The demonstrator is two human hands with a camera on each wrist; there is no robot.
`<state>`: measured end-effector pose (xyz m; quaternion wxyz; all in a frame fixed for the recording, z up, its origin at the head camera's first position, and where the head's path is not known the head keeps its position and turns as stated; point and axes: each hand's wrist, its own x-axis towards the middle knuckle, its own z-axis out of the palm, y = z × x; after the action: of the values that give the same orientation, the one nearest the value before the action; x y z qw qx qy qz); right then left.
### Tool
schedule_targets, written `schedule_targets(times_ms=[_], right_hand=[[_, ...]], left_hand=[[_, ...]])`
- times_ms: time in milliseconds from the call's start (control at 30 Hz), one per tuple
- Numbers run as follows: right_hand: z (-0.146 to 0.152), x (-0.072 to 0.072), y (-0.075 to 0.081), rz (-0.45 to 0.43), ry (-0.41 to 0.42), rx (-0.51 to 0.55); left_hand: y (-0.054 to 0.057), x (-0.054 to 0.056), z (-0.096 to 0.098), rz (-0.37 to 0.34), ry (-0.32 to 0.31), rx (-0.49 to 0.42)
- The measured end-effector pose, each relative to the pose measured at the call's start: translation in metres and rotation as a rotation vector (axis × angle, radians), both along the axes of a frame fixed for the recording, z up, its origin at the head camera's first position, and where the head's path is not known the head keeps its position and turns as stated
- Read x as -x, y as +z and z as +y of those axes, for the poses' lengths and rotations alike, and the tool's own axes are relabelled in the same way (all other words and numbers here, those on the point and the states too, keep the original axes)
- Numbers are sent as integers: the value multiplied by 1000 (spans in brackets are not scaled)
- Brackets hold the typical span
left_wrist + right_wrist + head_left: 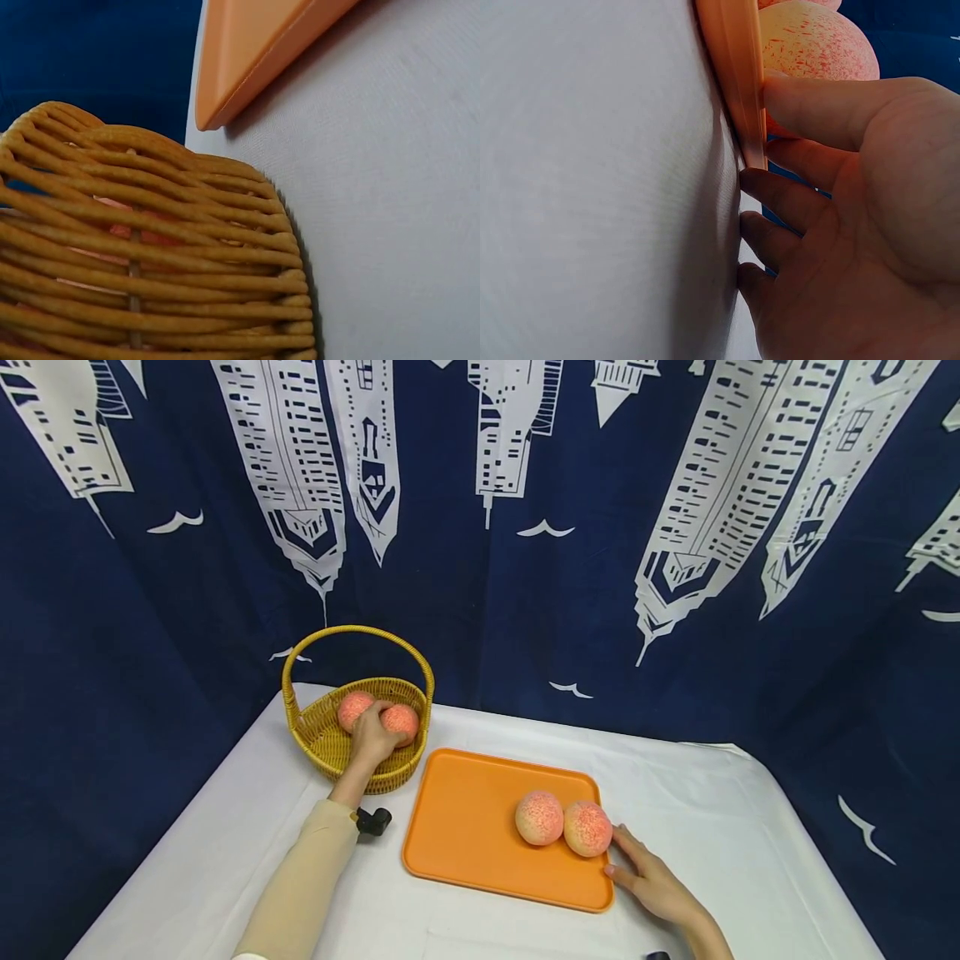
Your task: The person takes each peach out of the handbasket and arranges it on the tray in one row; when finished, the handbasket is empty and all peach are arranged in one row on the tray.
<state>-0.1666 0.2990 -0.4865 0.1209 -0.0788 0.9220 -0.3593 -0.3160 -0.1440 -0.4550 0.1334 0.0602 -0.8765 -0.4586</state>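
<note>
My left hand reaches into a yellow-brown wicker basket and grips a round pink peach between thumb and fingers. Another peach lies beside it, on the left within the basket. In the left wrist view the woven basket wall hides the hand, with bits of pink showing through the gaps. My right hand is at the right edge of an orange tray, fingers extended and thumb at the rim. Near it on the tray sit two speckled peaches, the right one next to the left one.
The basket's tall arched handle rises over the left forearm's reach. A white cloth covers the table, and a dark blue printed curtain hangs behind it. A black wrist device is strapped by the left sleeve.
</note>
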Motion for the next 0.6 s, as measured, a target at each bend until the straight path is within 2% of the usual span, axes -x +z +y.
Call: schedule_targets(times_ms=[167, 600], right_hand=[[0, 0, 0, 4, -3, 5], [1, -1, 0, 12, -14, -1]], left_hand=[[2, -1, 0, -17, 14, -19], [8, -8, -5, 28, 13, -79]])
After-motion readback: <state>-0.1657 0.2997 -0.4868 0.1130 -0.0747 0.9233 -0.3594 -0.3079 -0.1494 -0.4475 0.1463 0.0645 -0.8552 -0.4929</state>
